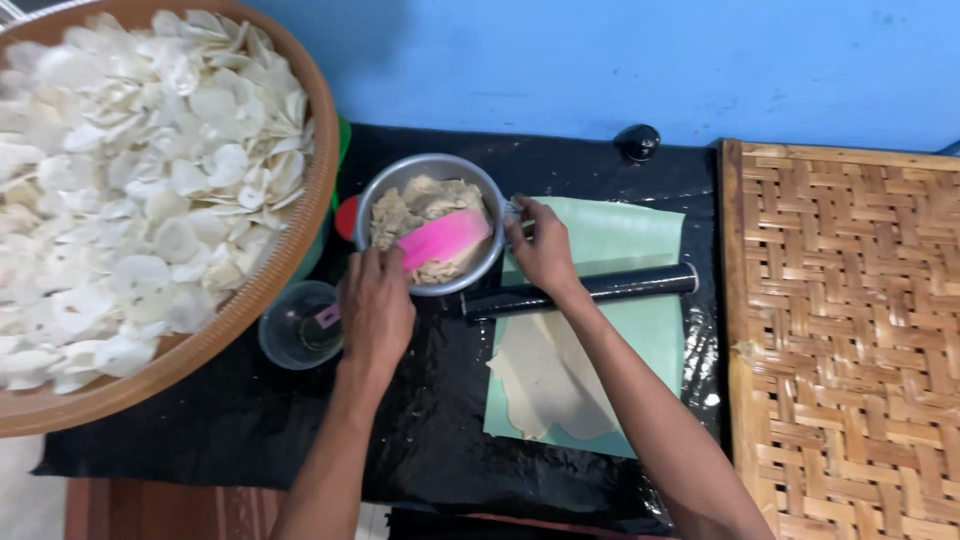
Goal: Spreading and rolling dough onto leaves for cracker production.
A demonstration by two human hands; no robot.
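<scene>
Left hand is gripping one pink scraper in one pan of dough. Right hand is pinching the pan's handle. One black roller is lying nearby.

Big basket cut off left

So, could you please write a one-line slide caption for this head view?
Left hand holds a flat pink scraper in a round metal bowl of beige dough; right hand grips the bowl's rim.
</scene>
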